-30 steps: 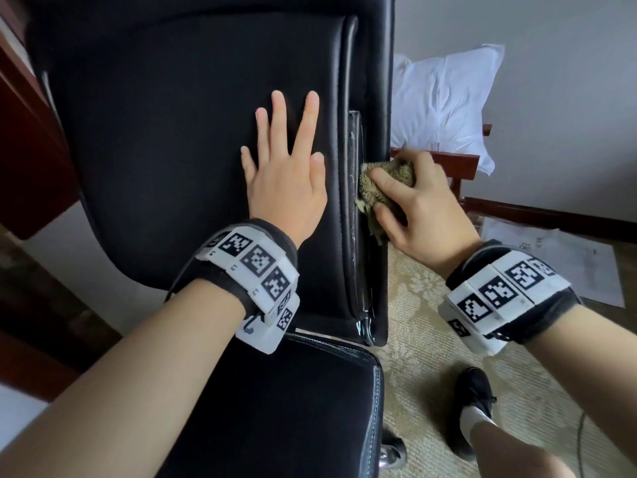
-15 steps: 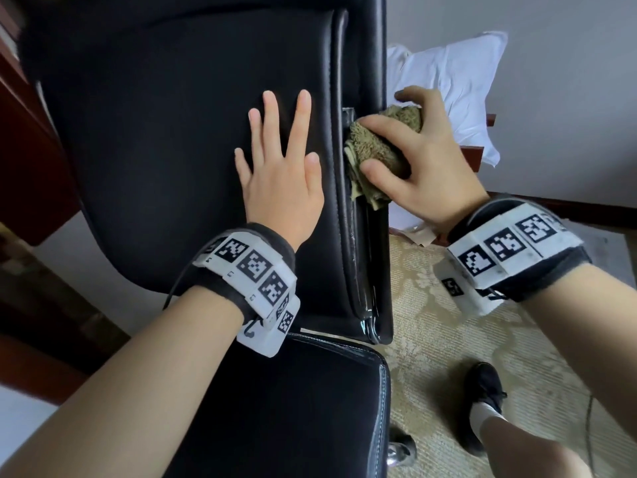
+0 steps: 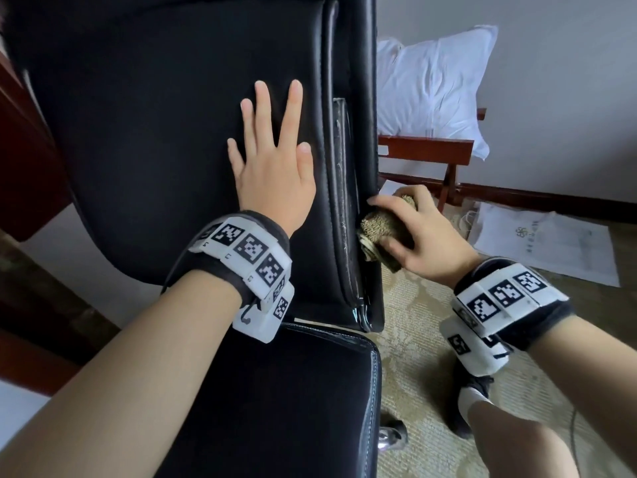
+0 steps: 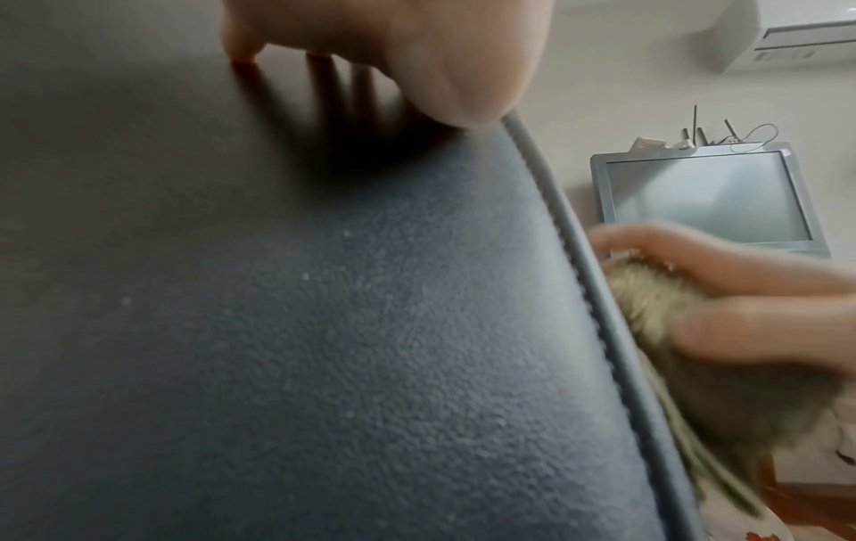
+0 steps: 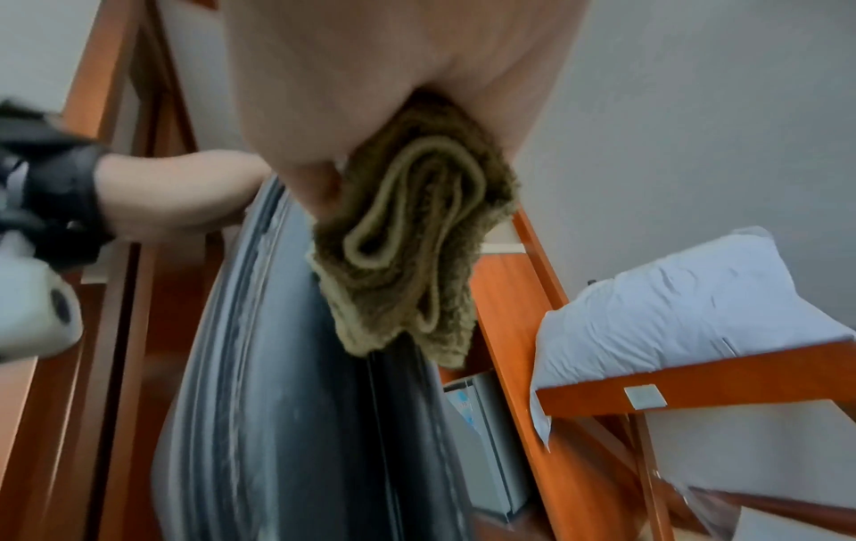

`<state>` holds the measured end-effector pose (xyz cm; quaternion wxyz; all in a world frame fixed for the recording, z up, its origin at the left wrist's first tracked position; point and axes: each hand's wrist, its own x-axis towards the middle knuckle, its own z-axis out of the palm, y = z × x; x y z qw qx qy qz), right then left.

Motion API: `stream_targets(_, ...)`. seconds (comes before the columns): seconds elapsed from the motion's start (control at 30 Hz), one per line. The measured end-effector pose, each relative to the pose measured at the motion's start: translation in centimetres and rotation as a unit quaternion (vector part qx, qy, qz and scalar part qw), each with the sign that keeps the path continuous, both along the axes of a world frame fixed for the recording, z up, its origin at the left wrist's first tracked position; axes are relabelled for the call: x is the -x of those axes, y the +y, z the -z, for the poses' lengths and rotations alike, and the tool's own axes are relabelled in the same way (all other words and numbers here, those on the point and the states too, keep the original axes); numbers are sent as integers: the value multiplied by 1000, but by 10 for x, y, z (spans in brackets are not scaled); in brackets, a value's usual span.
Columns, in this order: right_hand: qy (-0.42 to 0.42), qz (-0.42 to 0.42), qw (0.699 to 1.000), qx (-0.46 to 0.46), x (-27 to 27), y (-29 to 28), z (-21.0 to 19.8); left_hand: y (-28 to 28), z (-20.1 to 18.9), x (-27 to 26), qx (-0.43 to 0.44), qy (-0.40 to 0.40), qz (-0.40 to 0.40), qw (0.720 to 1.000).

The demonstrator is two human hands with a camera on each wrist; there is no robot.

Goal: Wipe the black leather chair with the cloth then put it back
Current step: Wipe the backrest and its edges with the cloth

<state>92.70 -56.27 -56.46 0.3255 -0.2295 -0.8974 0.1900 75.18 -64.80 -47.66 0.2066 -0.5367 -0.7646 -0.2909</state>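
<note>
The black leather chair (image 3: 165, 139) fills the left and middle of the head view, its backrest upright and its seat (image 3: 275, 401) below. My left hand (image 3: 272, 157) lies flat on the backrest with straight, spread fingers. My right hand (image 3: 413, 232) grips a folded olive-green cloth (image 3: 379, 229) and presses it against the backrest's right side edge, low down. In the right wrist view the cloth (image 5: 412, 249) hangs bunched from my palm against the chair's side (image 5: 287, 402). The left wrist view shows the grained leather (image 4: 324, 311) and the blurred cloth (image 4: 672, 311).
A white pillow (image 3: 434, 88) lies on a red-brown wooden rack (image 3: 427, 150) right of the chair. White paper bags (image 3: 548, 243) lie on the floor by the wall. A patterned beige carpet (image 3: 424, 339) and my black shoe (image 3: 475, 388) are below. Dark wooden furniture (image 3: 24, 150) stands at left.
My right hand has slid the cloth down the backrest's right edge from its high point half a second ago. The left hand stays flat on the backrest.
</note>
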Motion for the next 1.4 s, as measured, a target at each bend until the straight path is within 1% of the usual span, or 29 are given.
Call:
stream_targets(0.03,21,-11,1000,21,-1,0,-8,0,0,0,1,0,1,1000)
stream_targets(0.1,45,-39,998,26,-4,1,-28,-1,-1,1,3,2,0,1000)
stream_targets(0.17,33,-71,997,11,-7,1,-52,-2,-2,0,4,1,-2,1000)
stream_targets(0.23,-3,-96,995,-39,-8,1,-74,-3,-2,0,6,1,-2,1000)
stream_targets(0.3,-33,-101,991,-87,-3,1,-91,-3,-3,0,6,2,-2,1000)
stream_targets(0.37,-35,-94,985,-138,5,4,-100,-3,-3,0,7,4,-5,1000)
stream_targets(0.43,-16,-42,980,-192,11,8,-100,-2,-3,0,7,7,-10,1000)
stream_targets(0.5,31,59,972,-225,13,9,-93,-1,-2,-1,8,7,-12,1000)
stream_targets(0.57,83,153,959,-225,14,3,-77,-1,-1,-1,8,6,-10,1000)
stream_targets(0.63,130,175,949,-228,17,-5,-57,0,-1,0,4,4,-7,1000)
stream_targets(0.67,151,165,949,-221,19,-9,-48,0,0,0,3,4,-8,1000)
stream_targets(0.7,164,145,956,-195,21,-13,-41,0,0,0,3,5,-9,1000)
stream_targets(0.77,167,101,976,-102,24,-21,-35,-1,0,0,1,8,-10,1000)
stream_targets(0.83,139,84,987,11,24,-27,-34,0,0,0,-1,8,-9,1000)
stream_targets(0.9,117,89,984,99,24,-28,-34,1,1,-1,-1,4,-9,1000)
stream_targets(0.93,128,86,981,120,25,-28,-35,1,1,-1,-2,3,-9,1000)
stream_targets(1.03,208,73,967,131,35,-28,-44,1,2,0,-7,4,-6,1000)
stream_targets(1.1,238,87,957,143,45,-29,-51,1,2,0,-9,3,-4,1000)
stream_targets(1.23,215,137,957,141,51,-29,-52,2,3,1,-9,5,-4,1000)
stream_targets(1.33,218,123,964,90,48,-24,-42,2,4,1,-11,4,-2,1000)
stream_targets(1.4,203,107,972,44,44,-19,-35,2,3,1,-12,5,-1,1000)
